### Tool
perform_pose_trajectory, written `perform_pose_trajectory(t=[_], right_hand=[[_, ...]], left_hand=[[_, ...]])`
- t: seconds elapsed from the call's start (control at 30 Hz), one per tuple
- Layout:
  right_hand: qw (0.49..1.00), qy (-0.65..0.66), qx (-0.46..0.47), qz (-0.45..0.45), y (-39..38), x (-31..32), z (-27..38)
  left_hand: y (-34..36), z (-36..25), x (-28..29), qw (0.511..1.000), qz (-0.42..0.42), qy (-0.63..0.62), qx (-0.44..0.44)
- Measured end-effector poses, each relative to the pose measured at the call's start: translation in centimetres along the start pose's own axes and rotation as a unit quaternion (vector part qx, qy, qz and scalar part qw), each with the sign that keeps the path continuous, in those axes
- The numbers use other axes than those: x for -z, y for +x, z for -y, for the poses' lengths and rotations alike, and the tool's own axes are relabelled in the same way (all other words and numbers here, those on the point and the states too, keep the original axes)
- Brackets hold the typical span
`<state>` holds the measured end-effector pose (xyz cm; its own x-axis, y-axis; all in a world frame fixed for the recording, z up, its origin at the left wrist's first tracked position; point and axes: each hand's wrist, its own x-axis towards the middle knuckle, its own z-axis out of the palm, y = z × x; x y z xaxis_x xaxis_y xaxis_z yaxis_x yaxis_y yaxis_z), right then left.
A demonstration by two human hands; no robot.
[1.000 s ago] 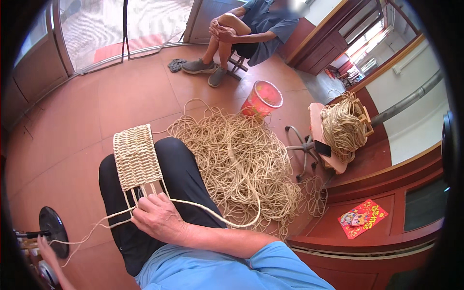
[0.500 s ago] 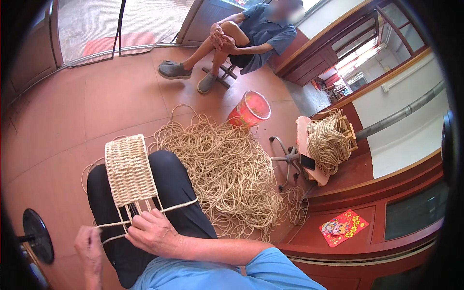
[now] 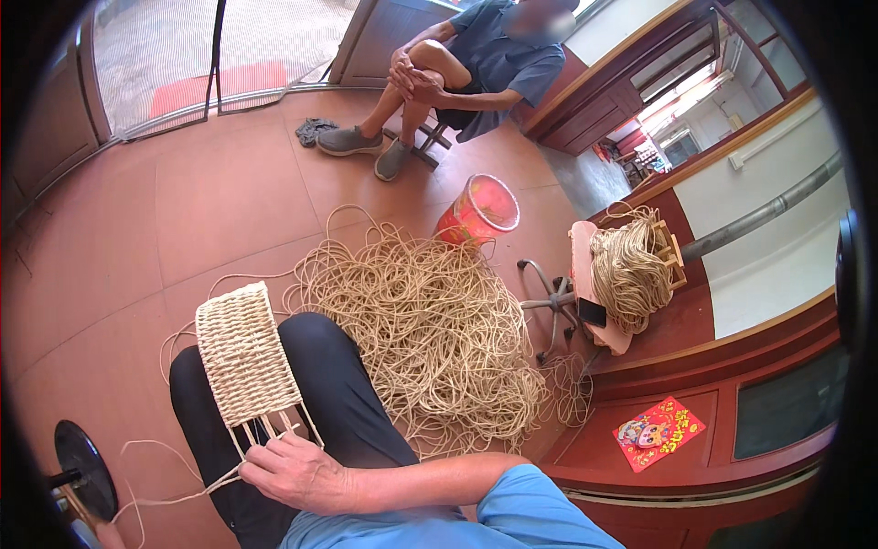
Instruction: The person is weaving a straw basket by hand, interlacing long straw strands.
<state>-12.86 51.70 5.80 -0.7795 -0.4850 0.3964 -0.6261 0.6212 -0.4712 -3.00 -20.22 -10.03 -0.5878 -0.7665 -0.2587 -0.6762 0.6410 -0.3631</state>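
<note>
A cream woven strip (image 3: 245,352) of twisted cord lies over my dark-trousered left thigh, with bare lengthwise cords (image 3: 273,426) leaving its lower edge. My right hand (image 3: 297,471) is closed on the cord just below the weaving, thumb and fingers pressed together. From its fingertips loose cord (image 3: 174,497) trails to the lower left, one length running fairly straight and another looping above it. Only a sliver of what seems to be my left hand (image 3: 108,535) shows at the lower left rim; its fingers are hidden.
A big tangled pile of tan cord (image 3: 430,339) covers the floor ahead. Beyond it stand a red bucket (image 3: 477,212) and a seated person (image 3: 498,69). At right, a cord bundle (image 3: 631,274) rests on a wheeled chair (image 3: 553,302). A round black disc (image 3: 87,471) stands at left.
My left hand has swung down and left to the rim, drawing cord out. The cord end that stuck out right of the strip is gone. The seated person's raised foot has lowered.
</note>
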Motion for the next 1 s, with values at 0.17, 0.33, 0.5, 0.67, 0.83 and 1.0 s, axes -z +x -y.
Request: perform_pose_trajectory(t=[0.17,0.33,0.5,0.67,0.83,1.0], right_hand=[[0.998,-0.003,0.013,0.062,-0.3,0.4,-1.3],[0.995,0.008,0.035,0.091,0.2,1.2,-1.1],[0.995,0.009,0.038,0.095,0.0,1.0,-1.0],[0.997,0.015,0.039,0.062,-0.3,0.9,-1.0],[0.997,0.010,0.036,0.074,-0.3,0.6,-1.0],[0.993,0.012,0.053,0.106,0.2,1.1,-1.3]], left_hand=[[-17.3,-23.7,8.7,0.886,-0.095,-0.281,-0.356],[-34.5,-31.1,18.1,0.704,-0.109,-0.438,-0.548],[-36.0,-33.0,18.5,0.689,-0.125,-0.428,-0.572],[-32.8,-30.0,15.6,0.743,0.007,-0.492,-0.453],[-23.1,-25.5,12.2,0.839,-0.127,-0.384,-0.365],[-37.3,-29.5,17.2,0.720,-0.120,-0.372,-0.573]])
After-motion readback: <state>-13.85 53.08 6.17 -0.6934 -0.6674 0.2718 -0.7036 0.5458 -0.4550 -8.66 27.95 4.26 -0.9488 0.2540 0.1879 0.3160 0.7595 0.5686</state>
